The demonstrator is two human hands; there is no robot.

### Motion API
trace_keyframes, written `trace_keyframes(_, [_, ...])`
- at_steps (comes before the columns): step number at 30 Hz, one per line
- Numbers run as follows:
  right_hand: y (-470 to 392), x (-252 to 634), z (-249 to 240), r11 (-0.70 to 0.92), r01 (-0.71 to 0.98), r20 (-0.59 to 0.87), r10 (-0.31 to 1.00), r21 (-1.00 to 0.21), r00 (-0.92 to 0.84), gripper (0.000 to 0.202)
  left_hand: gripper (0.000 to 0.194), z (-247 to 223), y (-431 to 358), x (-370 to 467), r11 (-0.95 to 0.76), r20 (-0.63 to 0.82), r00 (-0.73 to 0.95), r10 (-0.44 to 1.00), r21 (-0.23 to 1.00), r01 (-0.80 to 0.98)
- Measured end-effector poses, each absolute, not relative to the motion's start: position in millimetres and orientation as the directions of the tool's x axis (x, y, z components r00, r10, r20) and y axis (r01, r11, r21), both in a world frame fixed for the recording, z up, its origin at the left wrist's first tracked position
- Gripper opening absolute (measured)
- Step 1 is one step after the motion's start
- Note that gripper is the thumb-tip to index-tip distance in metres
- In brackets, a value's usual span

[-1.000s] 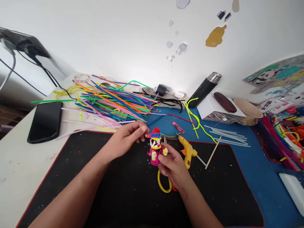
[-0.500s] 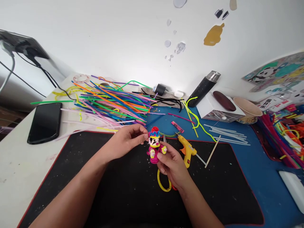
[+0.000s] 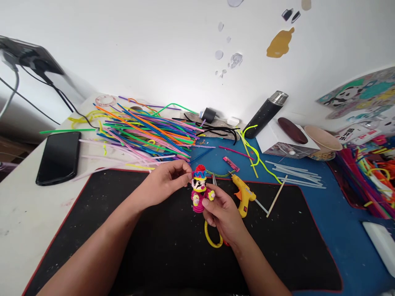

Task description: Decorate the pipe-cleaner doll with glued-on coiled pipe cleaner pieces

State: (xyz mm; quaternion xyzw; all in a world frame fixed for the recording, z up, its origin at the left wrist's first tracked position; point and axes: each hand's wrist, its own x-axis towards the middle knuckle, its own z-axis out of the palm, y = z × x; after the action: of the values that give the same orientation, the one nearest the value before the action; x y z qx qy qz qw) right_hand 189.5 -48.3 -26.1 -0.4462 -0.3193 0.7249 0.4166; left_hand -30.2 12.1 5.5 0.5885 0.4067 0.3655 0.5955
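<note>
A small figure (image 3: pixel 199 190) made of fuzzy stems, with a magenta body, a white face and a blue hat with a red top, stands upright above the black mat (image 3: pixel 163 250). My right hand (image 3: pixel 222 211) grips its body from the right, thumb in front. Close to the hat on the left is my left hand (image 3: pixel 173 181), its thumb and forefinger closed near the figure's edge; whatever they pinch is too small to make out. Yellow-handled scissors (image 3: pixel 212 240) lie partly hidden under my right hand.
A yellow glue gun (image 3: pixel 245 193) and a wooden stick (image 3: pixel 277 196) lie on the right. Behind are many coloured stems (image 3: pixel 148 131), a black flask (image 3: pixel 265 113) and a white box (image 3: pixel 282 142). A black phone (image 3: pixel 58 158) is at the left.
The figure has shifted slightly left and turned a little in my right hand. My left hand has barely moved. The view has tilted slightly.
</note>
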Motion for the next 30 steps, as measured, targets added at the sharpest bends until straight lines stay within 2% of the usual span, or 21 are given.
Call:
trace_keyframes(22, [-49.0,189.4,-30.0,-0.452,-0.312,-0.381,0.886,-0.836,-0.265,0.045,0.013,8.4,7.4,-29.4,-0.153,0.063,0.352,0.934,0.96,0.233])
trace_keyframes(30, [-49.3,189.3,-30.4,-0.454,-0.308,-0.386,0.886,-0.836,-0.258,0.045,0.017,9.5,7.2,-28.0,-0.169,0.07,0.347,0.935,0.95,0.262])
